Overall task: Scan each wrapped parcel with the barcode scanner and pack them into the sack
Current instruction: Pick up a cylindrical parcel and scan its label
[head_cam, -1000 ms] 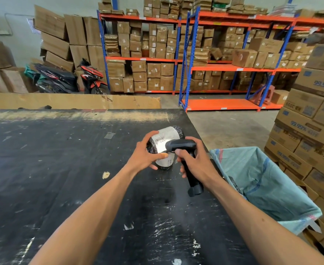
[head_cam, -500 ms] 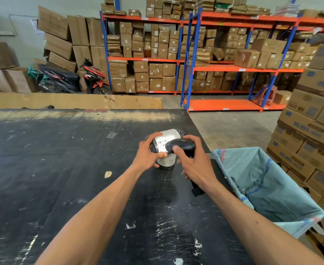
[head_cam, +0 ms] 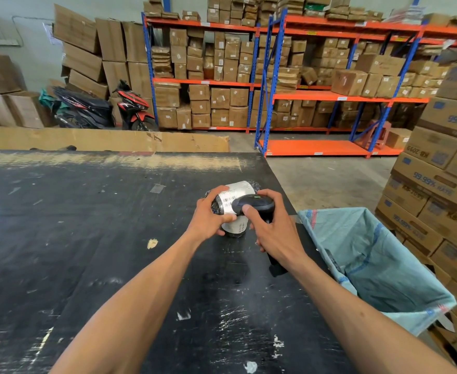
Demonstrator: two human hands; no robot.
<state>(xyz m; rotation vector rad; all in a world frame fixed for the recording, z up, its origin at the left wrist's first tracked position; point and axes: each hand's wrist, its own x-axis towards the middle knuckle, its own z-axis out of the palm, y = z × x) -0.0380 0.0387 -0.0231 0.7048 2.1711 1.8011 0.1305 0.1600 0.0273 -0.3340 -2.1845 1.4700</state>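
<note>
A small rounded parcel [head_cam: 232, 201], wrapped in black film with a white barcode label, rests near the right edge of the black table [head_cam: 87, 238]. My left hand [head_cam: 208, 220] grips its left side, thumb across the front. My right hand [head_cam: 273, 233] grips a black barcode scanner [head_cam: 254, 205], whose head sits right against the label; its handle pokes out below my wrist. An open pale blue woven sack [head_cam: 370, 265] hangs at the table's right edge, beside my right forearm.
Stacked printed cartons [head_cam: 443, 168] rise on the right behind the sack. Orange and blue racks [head_cam: 276, 85] full of boxes line the back wall. A parked motorbike [head_cam: 97, 109] and a long cardboard sheet [head_cam: 100, 140] lie beyond the table's far edge.
The scanner head has moved up and closer onto the parcel's label. My left hand has kept its grip on the parcel and turned it slightly.
</note>
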